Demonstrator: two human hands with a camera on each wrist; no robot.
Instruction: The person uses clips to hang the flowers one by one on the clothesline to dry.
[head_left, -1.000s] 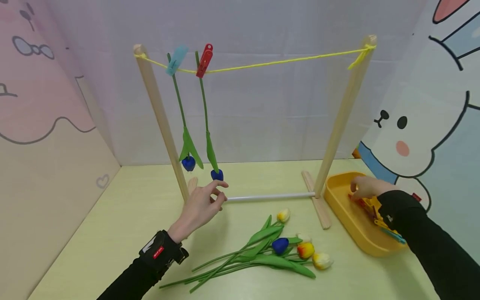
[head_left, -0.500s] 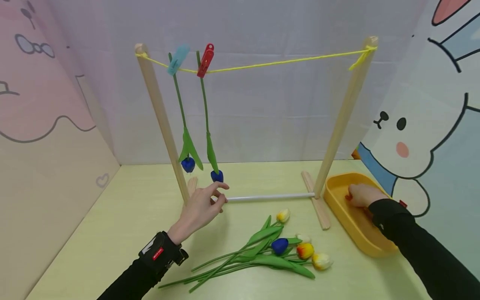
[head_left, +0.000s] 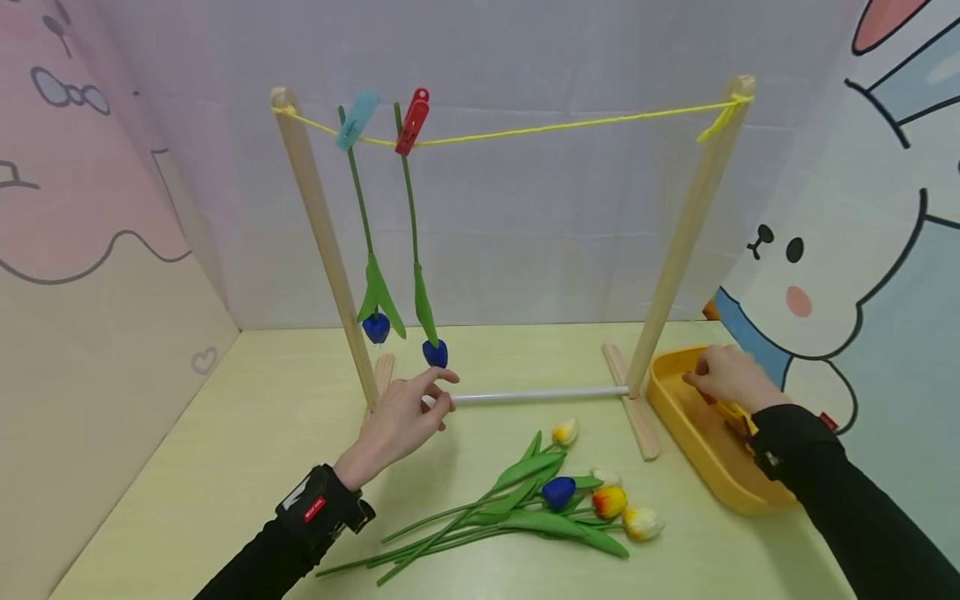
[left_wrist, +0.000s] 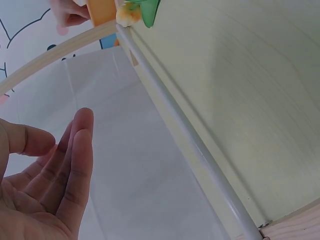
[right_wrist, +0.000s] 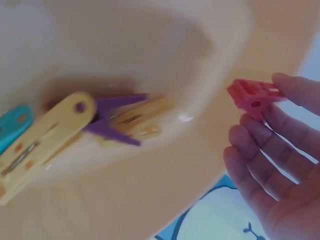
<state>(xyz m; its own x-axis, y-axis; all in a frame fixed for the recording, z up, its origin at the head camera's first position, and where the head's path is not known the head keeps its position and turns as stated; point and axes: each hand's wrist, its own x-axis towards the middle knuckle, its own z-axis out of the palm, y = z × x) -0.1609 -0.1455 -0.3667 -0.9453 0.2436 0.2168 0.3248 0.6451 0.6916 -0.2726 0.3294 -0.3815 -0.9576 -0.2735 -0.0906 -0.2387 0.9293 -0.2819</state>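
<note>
My right hand (head_left: 731, 379) is over the yellow tray (head_left: 693, 437), pinching a red clothespin (right_wrist: 254, 97) between thumb and fingertips, as the right wrist view shows. Below it in the tray lie yellow clothespins (right_wrist: 47, 142), a purple one (right_wrist: 112, 117) and a teal one (right_wrist: 14, 125). My left hand (head_left: 401, 421) hovers by the left post with loosely bent fingers and nothing in them. Just above its fingertips hangs a blue tulip (head_left: 435, 353), pegged by a red clothespin (head_left: 412, 122). A second blue tulip (head_left: 377, 327) hangs from a light blue clothespin (head_left: 357, 119).
A yellow string (head_left: 555, 127) runs between two wooden posts (head_left: 686, 242), joined low down by a white rod (head_left: 540, 394). Several loose tulips (head_left: 517, 521) with yellow, white and blue heads lie on the table (head_left: 187, 467) in front. Printed curtains stand behind.
My right hand dipped into the tray, then rose a little with a red clothespin between its fingers. The left hand has stayed in nearly the same place.
</note>
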